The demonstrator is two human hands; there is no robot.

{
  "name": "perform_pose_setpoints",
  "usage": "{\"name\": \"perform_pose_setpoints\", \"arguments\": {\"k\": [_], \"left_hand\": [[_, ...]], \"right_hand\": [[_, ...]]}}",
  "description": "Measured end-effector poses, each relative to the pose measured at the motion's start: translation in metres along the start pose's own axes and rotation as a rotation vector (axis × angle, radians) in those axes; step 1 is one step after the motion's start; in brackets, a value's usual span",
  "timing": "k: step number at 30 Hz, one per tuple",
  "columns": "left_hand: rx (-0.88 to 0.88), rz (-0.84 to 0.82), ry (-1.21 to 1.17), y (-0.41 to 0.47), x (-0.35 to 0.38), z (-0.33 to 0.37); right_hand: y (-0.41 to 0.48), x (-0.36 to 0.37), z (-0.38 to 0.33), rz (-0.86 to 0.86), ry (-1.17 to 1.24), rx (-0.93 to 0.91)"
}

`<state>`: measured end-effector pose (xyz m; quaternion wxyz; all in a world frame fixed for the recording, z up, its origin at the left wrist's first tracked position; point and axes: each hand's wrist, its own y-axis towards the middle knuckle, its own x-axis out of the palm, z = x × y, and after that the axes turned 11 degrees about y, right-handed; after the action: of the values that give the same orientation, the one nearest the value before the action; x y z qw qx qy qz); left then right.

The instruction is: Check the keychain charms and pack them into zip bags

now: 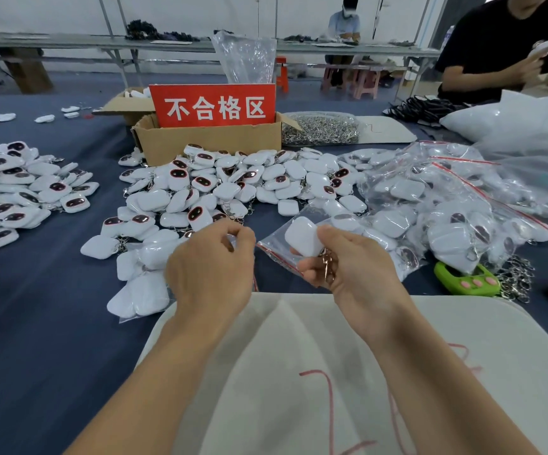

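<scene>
Blue-clothed table [52, 307], and on the far left lies a loose heap of charms [20, 188], with a bigger central pile [233, 182] spilling out before the cardboard box [207, 139] and its red sign [213, 105]. Over the cream pad [299, 356] the left hand [213, 267] is curled, thumb to forefinger, though what it pinches I cannot tell. The right hand [348, 267] grips a white charm [302, 236] at the mouth of a zip bag [276, 247], clasp dangling, with the bagged charms [446, 208] heaped further right.

We list one blue-covered table [36, 323] bearing a white pad [299, 356] at 6 o'clock, loose charms [220, 182] at 12, a second heap [20, 188] at 9, a cardboard box [207, 139] behind at 12, bagged charms [446, 208] at 2 and a green device [466, 280] at 3.
</scene>
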<state>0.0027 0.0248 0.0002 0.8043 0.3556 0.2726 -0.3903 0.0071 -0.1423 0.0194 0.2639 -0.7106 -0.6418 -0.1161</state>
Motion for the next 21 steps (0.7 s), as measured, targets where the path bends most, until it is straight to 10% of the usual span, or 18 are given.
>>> {"name": "perform_pose_setpoints", "arguments": {"k": [5,16,21], "left_hand": [[0.091,-0.202,0.572,-0.003,0.006,-0.004],[0.127,-0.137,0.203,-0.007,0.006,0.003],[0.197,-0.197,0.077,-0.011,0.01,0.002]], "right_hand": [[0.002,-0.003,0.003,0.039,-0.134,-0.046],[-0.005,0.003,0.011,-0.087,-0.236,-0.146],[-0.001,-0.002,0.021,0.008,-0.799,-0.391]]}}
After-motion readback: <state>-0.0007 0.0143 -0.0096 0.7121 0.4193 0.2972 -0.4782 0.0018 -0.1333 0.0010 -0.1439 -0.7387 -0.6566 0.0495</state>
